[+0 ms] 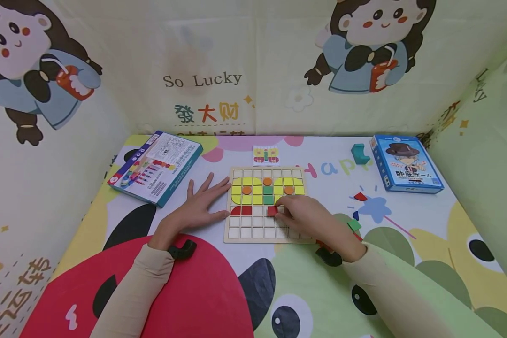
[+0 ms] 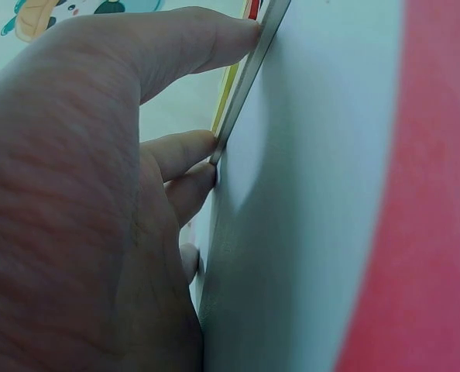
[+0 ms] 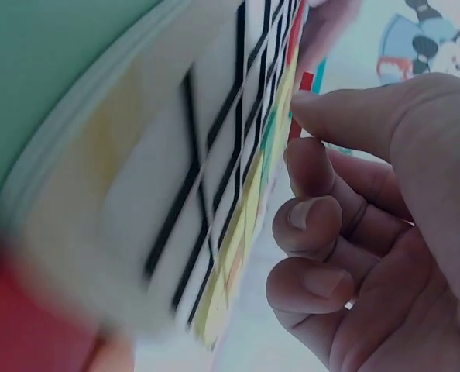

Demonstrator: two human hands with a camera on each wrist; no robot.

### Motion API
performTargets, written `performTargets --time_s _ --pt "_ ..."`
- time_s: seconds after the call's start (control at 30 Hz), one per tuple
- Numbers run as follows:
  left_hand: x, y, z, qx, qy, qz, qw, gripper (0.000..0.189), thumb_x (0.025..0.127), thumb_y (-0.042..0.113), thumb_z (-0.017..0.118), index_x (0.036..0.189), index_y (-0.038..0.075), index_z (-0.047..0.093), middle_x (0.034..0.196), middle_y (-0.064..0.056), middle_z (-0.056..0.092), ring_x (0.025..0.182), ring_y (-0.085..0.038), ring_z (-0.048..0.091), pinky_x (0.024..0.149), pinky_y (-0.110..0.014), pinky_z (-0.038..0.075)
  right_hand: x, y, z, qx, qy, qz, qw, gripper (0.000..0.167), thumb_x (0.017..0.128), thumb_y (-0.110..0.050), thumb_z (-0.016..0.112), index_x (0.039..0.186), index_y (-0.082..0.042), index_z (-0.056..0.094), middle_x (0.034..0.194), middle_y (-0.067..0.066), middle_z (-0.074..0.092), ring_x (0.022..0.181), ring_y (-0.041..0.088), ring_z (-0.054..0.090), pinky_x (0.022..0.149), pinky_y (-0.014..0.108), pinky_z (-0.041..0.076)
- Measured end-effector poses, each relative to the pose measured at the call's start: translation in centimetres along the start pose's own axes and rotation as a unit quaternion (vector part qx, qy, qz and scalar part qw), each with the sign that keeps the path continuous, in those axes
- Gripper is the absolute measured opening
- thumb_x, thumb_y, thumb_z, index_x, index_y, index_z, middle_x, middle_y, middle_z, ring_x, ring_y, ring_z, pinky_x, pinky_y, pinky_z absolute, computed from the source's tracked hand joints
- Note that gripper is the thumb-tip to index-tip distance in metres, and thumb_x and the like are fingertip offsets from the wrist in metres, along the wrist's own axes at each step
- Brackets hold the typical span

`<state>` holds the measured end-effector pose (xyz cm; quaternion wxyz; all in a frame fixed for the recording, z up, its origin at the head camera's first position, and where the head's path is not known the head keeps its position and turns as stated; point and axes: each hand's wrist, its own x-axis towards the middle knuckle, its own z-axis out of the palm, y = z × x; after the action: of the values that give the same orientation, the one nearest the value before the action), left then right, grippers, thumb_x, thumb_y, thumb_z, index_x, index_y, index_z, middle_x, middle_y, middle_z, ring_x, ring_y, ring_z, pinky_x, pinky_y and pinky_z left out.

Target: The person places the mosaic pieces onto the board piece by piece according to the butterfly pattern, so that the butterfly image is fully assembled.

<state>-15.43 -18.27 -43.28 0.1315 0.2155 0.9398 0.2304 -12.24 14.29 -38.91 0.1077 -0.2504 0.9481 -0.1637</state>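
A wooden grid board [image 1: 247,241] lies on the table, its upper cells filled with yellow tiles [image 1: 257,200], orange round tiles [image 1: 267,181] and green tiles [image 1: 268,190]. Two red tiles [image 1: 246,211] sit in the row below, at the left. My left hand [image 1: 197,209] has its fingers spread, and its thumb and fingertips touch the board's left edge. Between thumb and index finger my right hand [image 1: 303,217] pinches a red square tile [image 1: 272,211], held over that same row. In the right wrist view the red tile [image 3: 306,84] stands out at the fingertips, above the board.
Behind the board lies a small butterfly pattern card [image 1: 266,155]. A game box [image 1: 156,168] is at the left, a blue box [image 1: 407,164] at the right, with a teal block [image 1: 359,154] beside it. Loose tiles, including a green one [image 1: 354,225], lie near my right forearm.
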Motion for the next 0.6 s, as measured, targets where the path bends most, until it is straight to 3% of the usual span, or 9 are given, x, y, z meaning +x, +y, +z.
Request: performTargets --time_s 0.23,0.6 --pt "0.0 0.0 0.0 -0.001 -0.001 0.0 1.0 0.092 0.092 0.061 0.067 0.169 0.032 0.026 0.181 0.004 0.017 0.169 -0.034 -0.009 0.124 -0.075 -0.02 1.6 -1.8 1.4 -0.023 0.013 -0.011 0.9996 0.025 0.099 -0.031 0.076 0.117 -0.015 0.074 0.086 -0.005 0.065 0.076 0.013 0.056 0.067 0.026 0.048" --pt "0.0 0.0 0.0 0.002 -0.001 -0.001 1.0 0.091 0.092 0.062 0.066 0.169 0.032 0.027 0.18 0.005 0.017 0.169 -0.034 -0.009 0.124 -0.075 -0.02 2.1 -2.7 1.9 -0.036 0.017 -0.009 0.9992 0.031 0.099 -0.033 0.076 0.121 -0.013 0.073 0.097 -0.001 0.073 0.077 0.012 0.059 0.069 0.027 0.054"
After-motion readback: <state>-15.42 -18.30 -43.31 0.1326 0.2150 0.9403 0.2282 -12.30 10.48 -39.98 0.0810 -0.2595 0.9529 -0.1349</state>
